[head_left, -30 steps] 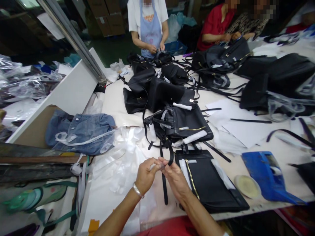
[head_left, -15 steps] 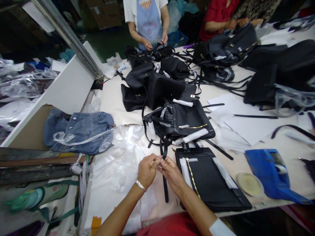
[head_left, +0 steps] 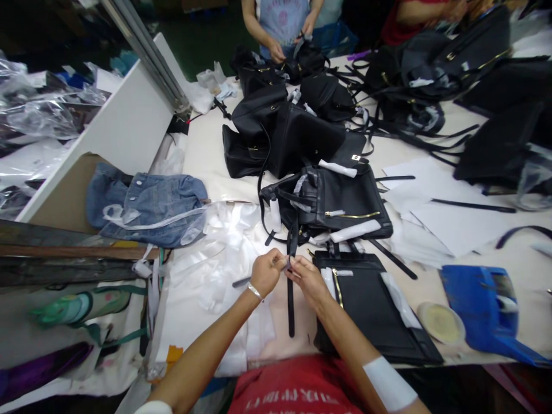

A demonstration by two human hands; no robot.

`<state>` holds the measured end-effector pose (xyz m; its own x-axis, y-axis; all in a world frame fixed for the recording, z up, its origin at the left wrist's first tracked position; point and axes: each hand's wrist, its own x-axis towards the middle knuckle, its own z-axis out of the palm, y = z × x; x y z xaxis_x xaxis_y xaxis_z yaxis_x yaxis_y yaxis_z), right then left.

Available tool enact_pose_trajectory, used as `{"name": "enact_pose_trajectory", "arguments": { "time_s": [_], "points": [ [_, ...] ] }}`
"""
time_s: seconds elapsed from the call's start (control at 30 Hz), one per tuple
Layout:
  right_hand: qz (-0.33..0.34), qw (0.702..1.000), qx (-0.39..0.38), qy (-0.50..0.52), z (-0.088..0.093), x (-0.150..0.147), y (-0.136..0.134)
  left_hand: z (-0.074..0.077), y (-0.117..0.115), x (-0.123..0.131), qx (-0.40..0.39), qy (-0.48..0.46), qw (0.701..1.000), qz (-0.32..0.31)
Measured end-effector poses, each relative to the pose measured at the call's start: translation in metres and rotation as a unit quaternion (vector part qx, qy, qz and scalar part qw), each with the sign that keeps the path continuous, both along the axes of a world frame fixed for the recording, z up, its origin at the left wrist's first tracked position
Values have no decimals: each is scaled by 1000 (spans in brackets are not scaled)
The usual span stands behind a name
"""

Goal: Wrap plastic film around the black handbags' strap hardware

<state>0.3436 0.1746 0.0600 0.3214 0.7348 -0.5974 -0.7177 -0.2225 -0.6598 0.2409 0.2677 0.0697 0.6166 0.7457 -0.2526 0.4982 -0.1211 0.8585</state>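
Note:
My left hand (head_left: 266, 271) and my right hand (head_left: 308, 280) meet in front of me, both pinched closed on a thin black strap (head_left: 291, 299) that hangs down from a black bag (head_left: 340, 201) with a gold zip. A small clear strip seems to be between the fingertips. The strap's free end lies on the table toward me. A flat black bag (head_left: 371, 310) with a gold zip lies just right of my right hand. A pile of clear plastic wrap (head_left: 215, 253) lies left of my left hand.
More black bags (head_left: 284, 132) crowd the table's middle and far side. White paper sheets (head_left: 448, 218), a blue tape dispenser (head_left: 483, 305) and a round dish (head_left: 440, 322) lie at the right. A denim garment (head_left: 146, 201) sits at the left. Other people (head_left: 284, 23) handle bags across the table.
The camera has tilted down and everything has shifted up in view. My hands have kept pinching the strap, moving slightly away from me along it.

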Motion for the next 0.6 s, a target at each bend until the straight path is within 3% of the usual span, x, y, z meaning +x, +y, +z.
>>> {"name": "enact_pose_trajectory", "arguments": {
  "time_s": [0.2,0.33,0.47,0.6],
  "points": [
    [14,983,-100,-154,-24,10,18,-33,7,14,-40,-28,998,37],
    [-11,982,-114,-152,-43,8,43,-31,20,-3,-4,-25,999,43],
    [-32,984,-109,-133,-48,-2,50,-17,6,-80,49,9,995,89],
    [-35,978,-97,-183,-36,-24,20,-19,-51,-188,69,190,972,116]
  ]
}}
